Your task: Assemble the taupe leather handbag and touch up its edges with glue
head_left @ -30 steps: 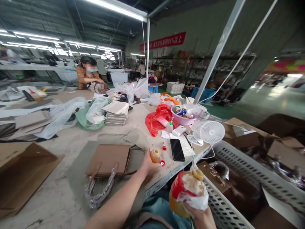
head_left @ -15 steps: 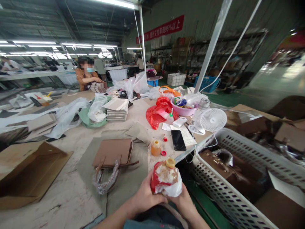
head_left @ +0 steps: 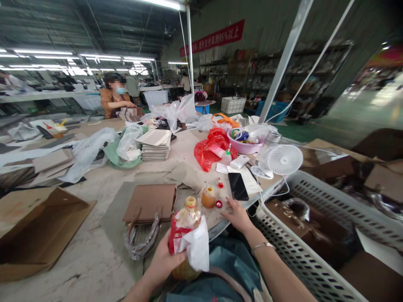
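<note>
My left hand (head_left: 166, 256) is wrapped round a large bottle (head_left: 188, 220) with a red label, an uncapped yellowish neck and a white paper or cloth against its side. Fingers spread, my right hand (head_left: 237, 214) reaches over the table edge near a small red cap (head_left: 218, 204) and holds nothing. Beside that cap stands a small open jar (head_left: 208, 197) of amber liquid. A red nozzle cap (head_left: 220, 183) lies just behind. To the left of the bottle, a brown handbag (head_left: 150, 203) lies on grey sheet material, its handles wrapped in clear plastic.
A black phone (head_left: 238, 186) lies on papers near a white fan (head_left: 285, 160). On my right stands a white perforated crate (head_left: 299, 251) with brown bags. A cardboard box (head_left: 40, 235) sits at left. Stacked panels (head_left: 155, 147) and a red plastic bag (head_left: 208, 151) lie farther back. Across the table a person works.
My left hand has carried the bottle to the left and tilted it more upright. My right hand has let go of it and moved up and forward toward the small red cap.
</note>
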Tool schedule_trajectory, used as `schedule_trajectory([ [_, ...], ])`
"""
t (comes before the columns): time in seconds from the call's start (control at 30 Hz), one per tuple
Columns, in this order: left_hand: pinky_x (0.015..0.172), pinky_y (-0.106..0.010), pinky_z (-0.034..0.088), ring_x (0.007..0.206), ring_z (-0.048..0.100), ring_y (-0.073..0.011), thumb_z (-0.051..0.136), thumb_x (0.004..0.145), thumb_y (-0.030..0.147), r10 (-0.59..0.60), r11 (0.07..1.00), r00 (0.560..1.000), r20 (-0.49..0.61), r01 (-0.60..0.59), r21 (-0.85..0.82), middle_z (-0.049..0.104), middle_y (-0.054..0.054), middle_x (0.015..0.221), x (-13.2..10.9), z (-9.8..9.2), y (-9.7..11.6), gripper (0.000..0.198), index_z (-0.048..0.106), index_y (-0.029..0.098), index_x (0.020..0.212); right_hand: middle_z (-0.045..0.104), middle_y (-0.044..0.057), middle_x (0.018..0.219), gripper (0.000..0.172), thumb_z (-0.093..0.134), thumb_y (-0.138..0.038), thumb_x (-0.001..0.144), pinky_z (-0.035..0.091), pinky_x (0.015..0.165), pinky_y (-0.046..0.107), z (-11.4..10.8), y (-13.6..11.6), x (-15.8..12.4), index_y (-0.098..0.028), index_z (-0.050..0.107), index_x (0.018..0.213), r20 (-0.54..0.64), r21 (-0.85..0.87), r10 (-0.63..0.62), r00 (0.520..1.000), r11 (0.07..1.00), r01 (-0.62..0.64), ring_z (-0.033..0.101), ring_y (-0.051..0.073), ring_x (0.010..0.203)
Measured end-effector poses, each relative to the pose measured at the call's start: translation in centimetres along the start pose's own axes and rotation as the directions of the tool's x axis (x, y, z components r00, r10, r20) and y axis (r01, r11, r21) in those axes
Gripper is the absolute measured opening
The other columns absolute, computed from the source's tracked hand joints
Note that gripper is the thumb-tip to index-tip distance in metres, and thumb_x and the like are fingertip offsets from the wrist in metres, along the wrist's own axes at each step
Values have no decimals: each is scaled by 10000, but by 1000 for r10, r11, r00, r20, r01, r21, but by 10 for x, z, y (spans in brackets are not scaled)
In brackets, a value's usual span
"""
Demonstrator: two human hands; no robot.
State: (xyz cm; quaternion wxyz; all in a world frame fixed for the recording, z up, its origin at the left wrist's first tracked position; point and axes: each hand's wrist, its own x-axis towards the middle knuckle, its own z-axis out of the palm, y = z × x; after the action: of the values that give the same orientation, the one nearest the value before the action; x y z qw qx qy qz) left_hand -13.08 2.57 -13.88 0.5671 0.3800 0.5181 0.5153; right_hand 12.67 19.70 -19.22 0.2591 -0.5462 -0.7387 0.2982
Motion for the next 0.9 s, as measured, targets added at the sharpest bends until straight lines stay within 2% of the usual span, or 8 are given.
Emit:
schedule_trajectory([
  [0.1,875,-342,518,983,651,-276,808,593,269,-2,993,1000,-20,4,114,666,-127,1133,2,-5,2,712,489,149,1218,580,116,1180,481,707,-373,710,402,996,466,20,-5,15,-213,633,1158,-48,-209,-97,994,974,85,527,292,1103],
  [0.23,876,-344,517,972,647,-269,751,591,194,8,949,1000,-6,-5,315,667,-103,1133,2,-7,13,646,528,146,1195,650,96,1012,275,615,-359,818,471,914,406,14,-24,14,-183,677,1021,-34,-167,-137,990,977,129,598,241,963],
  [0.33,899,-354,507,993,638,-263,712,601,155,-12,916,997,82,-22,401,662,-89,1143,4,-5,25,647,522,146,1219,658,94,1019,314,574,-348,863,522,825,334,-18,-51,-3,-171,637,1115,45,-42,-292,955,955,294,624,198,895],
  [0.43,907,-359,501,1005,631,-264,709,604,158,-17,880,981,195,-78,469,658,-92,1153,7,1,36,651,528,144,1229,630,105,1116,333,575,-284,864,507,887,346,-61,-85,-27,-201,617,1184,69,28,-482,874,876,481,612,208,993],
  [0.53,930,-366,487,1023,621,-265,704,624,189,-22,852,962,271,-124,508,650,-99,1172,10,8,40,661,520,137,1257,612,103,1163,350,574,-258,865,506,898,337,-96,-112,-47,-234,616,1212,136,20,-534,834,844,537,608,210,1034],
  [0.67,895,-355,500,972,631,-257,692,636,210,-34,823,942,334,-164,544,668,-95,1125,12,10,37,636,536,120,1246,653,103,1116,413,624,-286,848,502,914,361,-117,-121,-63,-221,587,1255,206,29,-548,811,832,554,614,221,1028],
  [0.77,856,-334,511,937,636,-248,698,626,212,-54,802,922,384,-189,566,673,-84,1107,11,9,38,652,539,127,1253,683,81,1031,462,718,-368,774,520,876,353,-120,-118,-70,-205,611,1193,208,90,-479,853,878,471,640,211,941],
  [0.9,840,-311,510,915,638,-237,687,610,182,-56,779,896,441,-237,581,678,-67,1093,9,11,45,642,559,138,1238,680,51,902,448,770,-430,700,553,750,285,-119,-115,-78,-171,655,1048,248,292,-373,894,909,298,644,162,779],
])
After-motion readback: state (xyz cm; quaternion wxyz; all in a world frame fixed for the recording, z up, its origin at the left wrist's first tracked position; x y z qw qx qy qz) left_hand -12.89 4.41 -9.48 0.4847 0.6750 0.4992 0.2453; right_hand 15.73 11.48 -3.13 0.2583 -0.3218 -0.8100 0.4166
